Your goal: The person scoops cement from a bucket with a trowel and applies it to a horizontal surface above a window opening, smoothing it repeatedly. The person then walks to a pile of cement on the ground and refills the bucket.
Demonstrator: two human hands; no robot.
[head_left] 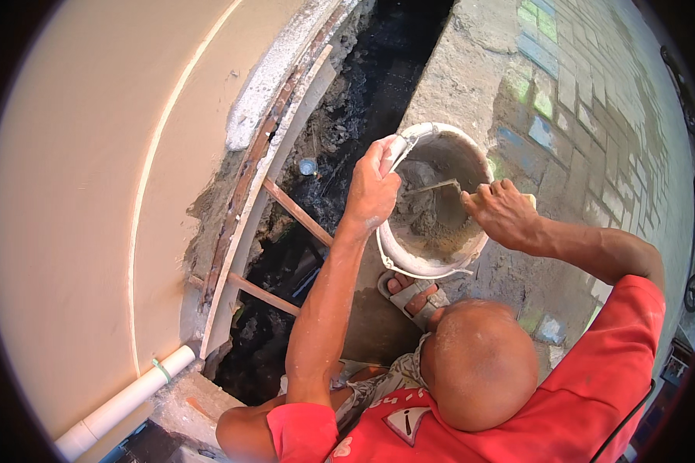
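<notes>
A round whitish bucket [433,268] with grey wet mortar [418,221] inside stands in front of me on rough concrete. My left hand [374,185] is closed at the bucket's left rim, by the white handle grip and cord [398,151]. At the right rim, my right hand [505,212] is wrapped round the pale handle of a trowel [444,185]. The trowel's metal shank reaches into the bucket, and its blade lies against the mortar, partly smeared with it. My sandalled foot [415,295] rests just below the bucket.
On the left runs a beige wall [77,193] with a board form [247,185] along its base. Two wooden struts [297,212] reach over a dark wet trench [386,62]. A white pipe [123,401] lies at lower left. Grey paving [594,139] spreads at right.
</notes>
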